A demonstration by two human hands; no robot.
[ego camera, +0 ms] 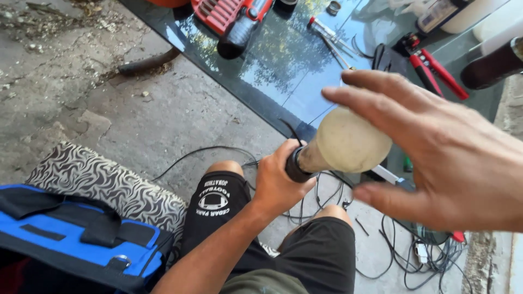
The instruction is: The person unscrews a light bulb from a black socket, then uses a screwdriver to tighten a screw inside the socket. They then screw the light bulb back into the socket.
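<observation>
The left hand [278, 182] has its grip closed around a dusty bulb's [348, 142] black base, while the right hand [436, 158] hovers beside it, fingers spread.

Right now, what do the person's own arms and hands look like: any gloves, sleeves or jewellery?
Both are bare. The left hand and its forearm show no glove, sleeve, watch or ring. The right hand is also ungloved, with no ring visible; its wrist is out of frame.

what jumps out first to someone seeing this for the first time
The big right hand, fingers spread, fills the right foreground beside a dusty bulb-shaped thing. The left hand at centre has its grip closed on that thing's dark neck, above the knees. Behind lies a glossy glass table with red pliers at upper right.
</observation>
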